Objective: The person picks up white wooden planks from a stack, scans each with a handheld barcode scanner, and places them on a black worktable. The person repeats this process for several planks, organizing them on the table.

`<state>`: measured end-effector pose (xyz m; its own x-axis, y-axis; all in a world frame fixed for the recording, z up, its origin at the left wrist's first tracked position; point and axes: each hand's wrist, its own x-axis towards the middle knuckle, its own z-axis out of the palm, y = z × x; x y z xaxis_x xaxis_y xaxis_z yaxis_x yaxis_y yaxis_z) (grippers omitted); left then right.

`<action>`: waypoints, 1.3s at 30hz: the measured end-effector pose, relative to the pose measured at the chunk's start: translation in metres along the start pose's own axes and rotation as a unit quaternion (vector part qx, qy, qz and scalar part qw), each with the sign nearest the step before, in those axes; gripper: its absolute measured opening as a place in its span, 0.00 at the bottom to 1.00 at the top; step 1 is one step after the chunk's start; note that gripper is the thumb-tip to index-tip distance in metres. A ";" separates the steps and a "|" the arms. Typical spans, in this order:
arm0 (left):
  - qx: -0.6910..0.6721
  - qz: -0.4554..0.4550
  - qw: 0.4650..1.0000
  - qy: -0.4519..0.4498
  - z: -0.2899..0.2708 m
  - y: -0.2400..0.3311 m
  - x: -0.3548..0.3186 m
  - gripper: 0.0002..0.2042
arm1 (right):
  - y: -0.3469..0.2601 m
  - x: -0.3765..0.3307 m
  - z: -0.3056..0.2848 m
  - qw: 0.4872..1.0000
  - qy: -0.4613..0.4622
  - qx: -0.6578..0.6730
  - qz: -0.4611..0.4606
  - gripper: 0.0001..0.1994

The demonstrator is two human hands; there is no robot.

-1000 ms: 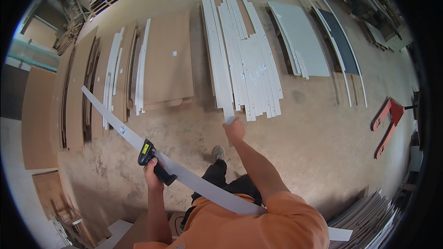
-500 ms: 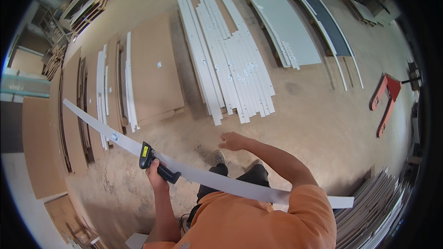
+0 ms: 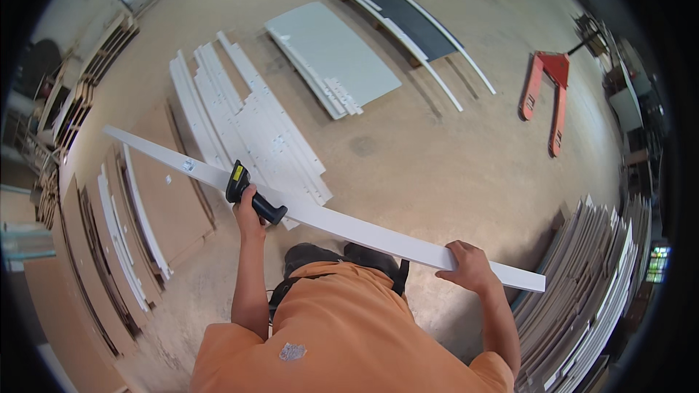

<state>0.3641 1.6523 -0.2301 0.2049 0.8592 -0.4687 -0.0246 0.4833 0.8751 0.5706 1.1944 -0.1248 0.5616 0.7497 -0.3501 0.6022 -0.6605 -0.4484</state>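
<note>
I hold a long white board (image 3: 342,222) across my body, above the concrete floor (image 3: 437,167). My right hand (image 3: 466,266) is closed around its edge near the right end. My left hand (image 3: 250,207) grips a black handheld scanner (image 3: 247,193), pressed against the board left of its middle.

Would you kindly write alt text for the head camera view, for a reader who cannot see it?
A person in an orange shirt holds a long white board level, right hand gripping near its end, left hand holding a black handheld scanner against it. White panels lie on the concrete floor, near a red pallet jack.
</note>
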 end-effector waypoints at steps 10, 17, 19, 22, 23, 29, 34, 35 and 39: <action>0.072 -0.092 0.971 -0.210 0.321 -0.051 0.089 0.15 | 0.203 -0.129 -0.052 0.945 0.036 -0.017 0.326 0.30; 0.067 -0.182 0.929 -0.316 0.572 -0.130 0.170 0.18 | 0.235 -0.066 -0.086 0.901 0.027 -0.003 0.432 0.30; 0.049 -0.220 0.914 -0.338 0.647 -0.144 0.186 0.18 | 0.239 -0.024 -0.109 0.900 0.064 -0.026 0.430 0.29; 0.078 -0.230 0.908 -0.342 0.753 -0.162 0.194 0.18 | 0.256 0.049 -0.155 0.911 0.113 -0.058 0.392 0.28; 0.106 -0.232 0.905 -0.341 0.785 -0.166 0.193 0.19 | 0.263 0.075 -0.170 0.915 0.132 -0.065 0.375 0.27; 0.123 -0.281 0.878 -0.367 0.917 -0.209 0.153 0.16 | 0.346 0.249 -0.228 0.919 0.182 -0.025 0.348 0.26; 0.208 -0.281 0.834 -0.426 0.945 -0.240 0.111 0.15 | 0.464 0.387 -0.234 0.928 0.139 0.042 0.342 0.25; 0.255 -0.265 0.818 -0.443 0.947 -0.241 0.110 0.15 | 0.496 0.414 -0.235 0.932 0.134 0.047 0.334 0.24; 0.233 -0.273 0.840 -0.407 0.960 -0.226 0.121 0.15 | 0.630 0.506 -0.241 0.945 0.109 0.054 0.305 0.24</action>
<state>1.3340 1.4853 -0.3695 0.6676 0.0403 -0.7435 0.6367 0.4868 0.5980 1.3711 1.1474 -0.3862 0.8956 0.1974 -0.3986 0.0745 -0.9500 -0.3031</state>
